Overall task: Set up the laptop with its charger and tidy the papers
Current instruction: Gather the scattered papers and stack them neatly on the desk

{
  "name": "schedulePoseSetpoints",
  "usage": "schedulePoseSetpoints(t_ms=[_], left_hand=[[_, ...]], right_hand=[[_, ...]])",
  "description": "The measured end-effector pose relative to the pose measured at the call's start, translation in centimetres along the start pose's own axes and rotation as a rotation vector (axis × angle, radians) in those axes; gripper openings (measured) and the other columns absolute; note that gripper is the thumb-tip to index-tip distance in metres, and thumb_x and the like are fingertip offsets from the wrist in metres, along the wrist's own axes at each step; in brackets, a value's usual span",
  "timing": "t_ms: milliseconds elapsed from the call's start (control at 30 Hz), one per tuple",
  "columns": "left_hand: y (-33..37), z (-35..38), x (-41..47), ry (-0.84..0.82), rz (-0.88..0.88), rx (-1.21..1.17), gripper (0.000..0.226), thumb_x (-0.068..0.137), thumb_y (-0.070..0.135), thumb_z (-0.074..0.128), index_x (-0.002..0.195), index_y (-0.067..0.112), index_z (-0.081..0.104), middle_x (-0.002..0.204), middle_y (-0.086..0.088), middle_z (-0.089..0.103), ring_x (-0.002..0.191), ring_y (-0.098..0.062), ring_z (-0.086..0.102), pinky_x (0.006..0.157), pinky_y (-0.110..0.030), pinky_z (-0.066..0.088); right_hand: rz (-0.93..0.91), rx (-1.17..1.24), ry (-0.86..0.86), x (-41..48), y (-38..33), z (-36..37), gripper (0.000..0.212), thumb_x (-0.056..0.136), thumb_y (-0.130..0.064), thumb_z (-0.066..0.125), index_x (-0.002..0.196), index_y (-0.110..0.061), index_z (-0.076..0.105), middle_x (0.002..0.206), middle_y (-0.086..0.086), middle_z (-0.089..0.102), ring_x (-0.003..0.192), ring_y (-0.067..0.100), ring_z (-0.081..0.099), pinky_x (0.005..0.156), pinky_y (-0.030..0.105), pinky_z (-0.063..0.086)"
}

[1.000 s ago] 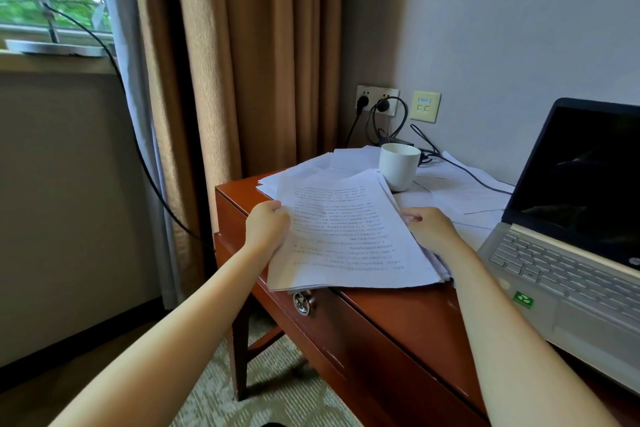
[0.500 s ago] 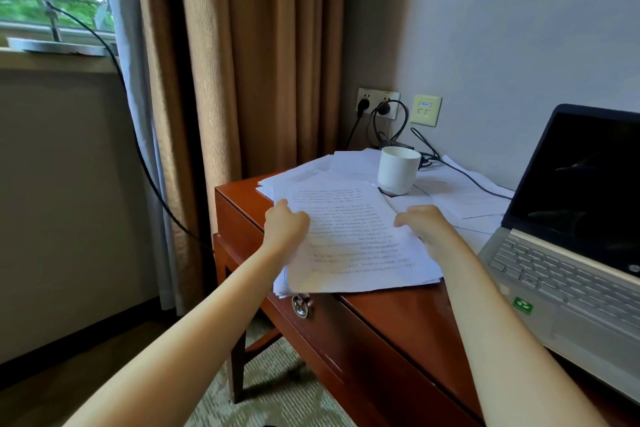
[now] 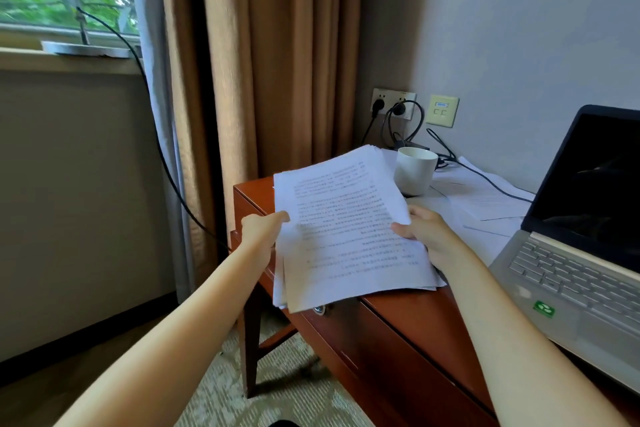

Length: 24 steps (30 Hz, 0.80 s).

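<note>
Overhanging the desk point(image 3: 415, 329) edge, the paper stack point(image 3: 346, 239) is gripped at opposite side edges by left hand point(image 3: 260, 229) and right hand point(image 3: 427, 234).

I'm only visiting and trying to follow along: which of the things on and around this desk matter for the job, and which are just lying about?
Part of the job: paper stack, held by the left hand and right hand; loose sheets; laptop; charger cable.
Just lying about: white cup; curtain; black window cable.
</note>
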<state>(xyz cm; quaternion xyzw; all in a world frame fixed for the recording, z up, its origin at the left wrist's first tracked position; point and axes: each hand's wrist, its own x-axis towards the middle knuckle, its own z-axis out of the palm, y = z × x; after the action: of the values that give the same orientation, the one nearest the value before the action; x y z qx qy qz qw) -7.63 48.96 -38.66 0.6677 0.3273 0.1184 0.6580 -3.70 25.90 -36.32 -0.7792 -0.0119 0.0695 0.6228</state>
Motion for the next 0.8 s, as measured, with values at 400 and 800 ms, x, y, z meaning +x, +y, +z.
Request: schedulePoseSetpoints(t_ms=[400,800], left_hand=[[-0.7,-4.1,0.9,-0.086,0.093,-0.078,0.031,0.091,-0.003,0.046,0.117,0.013,0.053,0.091,-0.008,0.057,0.087,-0.026,0.056,0.073,-0.034,0.048],[-0.5,-6.9,1.5,-0.016,0.047,-0.202,0.022,0.091,-0.007,0.04,0.091,0.011,0.051,0.084,-0.005,0.054,0.095,-0.029,0.054,0.092,-0.043,0.047]], right_hand=[[-0.196,-0.255,0.068,0.2,-0.2,2.2,0.023,0.092,-0.012,0.045,0.097,-0.012,0.067,0.096,0.003,0.063,0.086,0.018,0.057,0.074,0.028,0.042],[-0.03,-0.921,-0.291,0.7,-0.3,2.8,0.095,0.07,-0.05,0.062,0.15,-0.027,0.015,0.159,0.003,0.006,0.146,0.02,0.002,0.117,0.048,0.011]])
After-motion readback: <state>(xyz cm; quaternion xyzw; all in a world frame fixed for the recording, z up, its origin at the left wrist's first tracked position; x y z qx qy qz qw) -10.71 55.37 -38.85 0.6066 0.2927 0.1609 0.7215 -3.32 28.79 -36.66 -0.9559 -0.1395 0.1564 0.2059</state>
